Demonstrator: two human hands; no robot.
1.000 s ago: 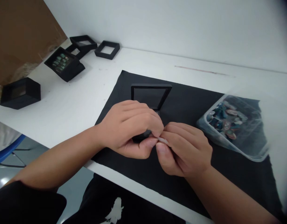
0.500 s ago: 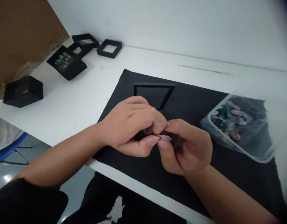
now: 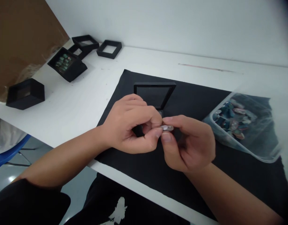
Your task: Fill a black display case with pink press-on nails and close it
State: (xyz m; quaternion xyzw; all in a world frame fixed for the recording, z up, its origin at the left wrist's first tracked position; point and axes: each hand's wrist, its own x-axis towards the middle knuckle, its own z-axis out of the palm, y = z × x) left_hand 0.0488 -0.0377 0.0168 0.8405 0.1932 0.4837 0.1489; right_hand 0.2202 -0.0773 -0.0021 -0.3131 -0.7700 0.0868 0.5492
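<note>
A small, shiny, pale oval piece (image 3: 167,128) sits pinched between both hands above the black mat. My left hand (image 3: 134,125) is closed, thumb and index finger gripping the piece's left end. On its other side, my right hand (image 3: 189,140) is closed too, with thumb below and index finger above. Whether the piece is a stone or something else I cannot tell. Behind my hands a black-framed case (image 3: 155,93) stands open, its lid raised; my left hand hides much of its lower part.
Right of my hands, a clear plastic tub (image 3: 246,151) holds several glossy coloured pieces. Black frame boxes (image 3: 109,49) lie at the back left, one display box (image 3: 65,64) showing greenish pieces. Another black box (image 3: 25,93) is at the left edge. A black mat (image 3: 139,175) covers the white table.
Both hands have risen slightly, still pinching the piece. The piece has turned so that more of its shiny face shows. My left index finger and thumb are spread in a wider loop.
</note>
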